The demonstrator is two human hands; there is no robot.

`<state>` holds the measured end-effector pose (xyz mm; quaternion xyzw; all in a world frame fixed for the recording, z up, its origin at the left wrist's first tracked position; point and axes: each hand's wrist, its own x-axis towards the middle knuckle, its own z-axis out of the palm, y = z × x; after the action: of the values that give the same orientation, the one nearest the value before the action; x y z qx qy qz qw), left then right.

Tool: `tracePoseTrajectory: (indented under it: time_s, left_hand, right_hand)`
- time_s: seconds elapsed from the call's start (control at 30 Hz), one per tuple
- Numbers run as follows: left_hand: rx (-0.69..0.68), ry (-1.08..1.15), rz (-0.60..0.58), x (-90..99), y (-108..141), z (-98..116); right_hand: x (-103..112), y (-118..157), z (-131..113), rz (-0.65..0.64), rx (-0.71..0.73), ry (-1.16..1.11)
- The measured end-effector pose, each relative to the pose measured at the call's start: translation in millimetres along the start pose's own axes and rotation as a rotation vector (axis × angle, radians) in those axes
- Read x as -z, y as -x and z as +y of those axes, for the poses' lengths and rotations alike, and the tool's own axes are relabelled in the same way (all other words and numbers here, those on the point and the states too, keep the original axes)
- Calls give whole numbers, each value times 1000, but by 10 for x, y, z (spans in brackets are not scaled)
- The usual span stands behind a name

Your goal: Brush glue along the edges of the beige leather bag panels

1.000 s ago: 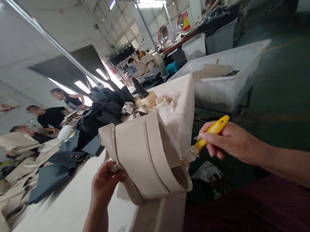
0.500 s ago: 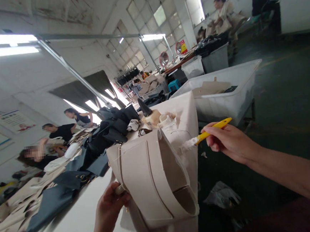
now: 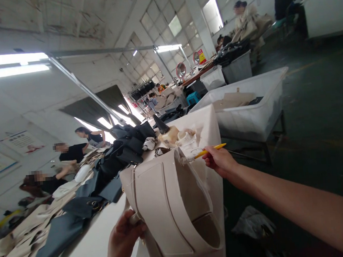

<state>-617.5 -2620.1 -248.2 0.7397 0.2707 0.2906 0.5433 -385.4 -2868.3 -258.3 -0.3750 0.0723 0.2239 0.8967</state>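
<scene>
A beige bag body lies on its side on the white table, its open end toward the right. My left hand is closed on the bag at its left side, gripping a small beige strap or tab there. In my right hand is a yellow-handled brush, pinched between thumb and fingers. The whitish bristles are at the upper rim of the bag's open end; whether they touch it I cannot tell. Just behind the bag stand a bottle with a black cone top and a whitish, crusted pot.
Dark blue bag pieces are heaped along the table's left, beside beige ones. Beyond the table's right edge stands a white bin on a metal frame, with beige pieces inside. A plastic bag lies on the floor. Several people work farther off.
My right hand has moved left with the brush, bringing its bristles from beside the bag to the upper rim of its opening. The left hand keeps its grip.
</scene>
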Motion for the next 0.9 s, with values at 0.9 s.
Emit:
tracePoseTrajectory:
  time_s: [0.9]
  left_hand:
    - [-9, 10, -332, -164, -402, -74]
  right_hand:
    - [157, -311, -21, -145, 755, 722]
